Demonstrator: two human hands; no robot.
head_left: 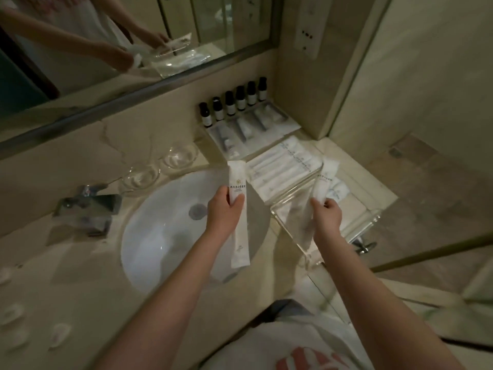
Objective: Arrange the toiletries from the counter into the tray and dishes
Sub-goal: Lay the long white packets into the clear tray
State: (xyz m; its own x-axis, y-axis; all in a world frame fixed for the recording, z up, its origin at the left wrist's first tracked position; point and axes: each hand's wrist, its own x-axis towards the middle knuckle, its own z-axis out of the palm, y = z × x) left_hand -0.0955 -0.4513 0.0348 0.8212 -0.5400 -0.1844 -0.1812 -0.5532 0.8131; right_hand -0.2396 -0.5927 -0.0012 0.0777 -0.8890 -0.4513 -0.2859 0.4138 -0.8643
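Packet (236, 177), long and white, pinched in left hand (225, 209) above sink (160, 236); second packet (324, 180) gripped by right hand (326, 212) over clear tray (290, 193) on surface (80, 276). Step: loading tray; row of packets (280, 166) lies at far end. Next, probably: lay second packet flat beside row.

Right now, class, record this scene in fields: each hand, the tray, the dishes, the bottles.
Left hand: grips a long white sachet above the sink
Right hand: pinches a second white sachet over the clear tray
Tray position: right of the sink, with a row of white packets at its far end
Glass dishes: two, behind the sink
Bottles: six dark ones in a row below the mirror
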